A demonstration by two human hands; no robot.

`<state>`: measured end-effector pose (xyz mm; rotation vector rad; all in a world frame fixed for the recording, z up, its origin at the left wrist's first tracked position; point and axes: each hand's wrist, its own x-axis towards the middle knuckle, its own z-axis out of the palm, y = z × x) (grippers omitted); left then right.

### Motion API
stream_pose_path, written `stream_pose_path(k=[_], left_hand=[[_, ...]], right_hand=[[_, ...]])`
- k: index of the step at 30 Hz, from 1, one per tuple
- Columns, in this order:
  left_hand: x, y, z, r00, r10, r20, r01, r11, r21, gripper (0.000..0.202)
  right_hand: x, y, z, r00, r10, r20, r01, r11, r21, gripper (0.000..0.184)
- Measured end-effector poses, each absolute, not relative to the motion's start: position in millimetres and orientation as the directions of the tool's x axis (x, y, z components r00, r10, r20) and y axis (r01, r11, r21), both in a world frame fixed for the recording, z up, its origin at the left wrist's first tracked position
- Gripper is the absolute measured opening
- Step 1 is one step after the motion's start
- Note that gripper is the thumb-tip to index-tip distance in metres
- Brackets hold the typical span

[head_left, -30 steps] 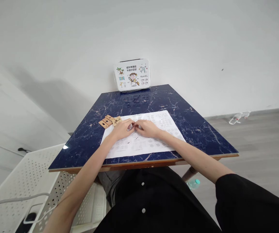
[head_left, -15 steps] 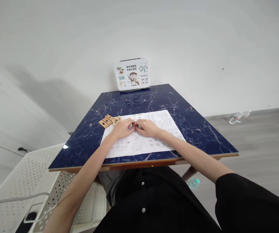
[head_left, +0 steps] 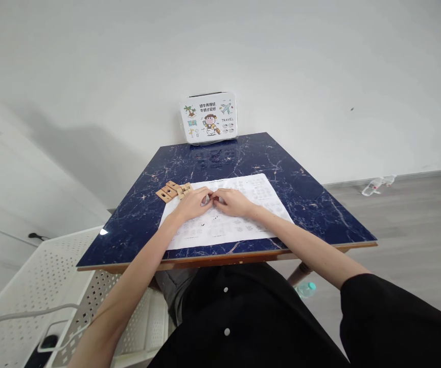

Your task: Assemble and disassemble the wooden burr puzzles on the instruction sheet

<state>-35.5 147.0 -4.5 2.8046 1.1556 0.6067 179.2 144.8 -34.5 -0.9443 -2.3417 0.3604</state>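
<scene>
Over the middle of a printed white sheet [head_left: 220, 232], my left hand [head_left: 192, 204] and my right hand [head_left: 234, 202] meet at the fingertips. Both are closed in a pinch; whatever lies between the fingers is hidden or too small to name. Beside my left hand, flat wooden pieces with cut-out holes [head_left: 167, 191] lie on the table. A lighter notched wooden piece [head_left: 184, 190] sits between them and that hand, at the sheet's upper left corner. Small dark marks show on the paper below my fingers.
The blue marble-patterned table [head_left: 281, 168] carries a white cartoon-printed case [head_left: 209, 118], upright against the wall. At the left stands a white perforated rack [head_left: 40, 276] with a grey cable [head_left: 24, 313]. Plastic bottles [head_left: 373, 186] lie on the floor at right; another bottle [head_left: 306, 290] is under the table.
</scene>
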Motion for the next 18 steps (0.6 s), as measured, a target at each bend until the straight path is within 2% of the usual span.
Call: stream_pose_path(k=[18], left_hand=[[-35.6,147.5,-5.1,0.646,0.681,0.344,0.667,-0.723,0.178,0.014]], right_hand=[[178.9,144.1,-34.3,-0.575,0.7,0.423,0.543,0.713,-0.443,0.02]])
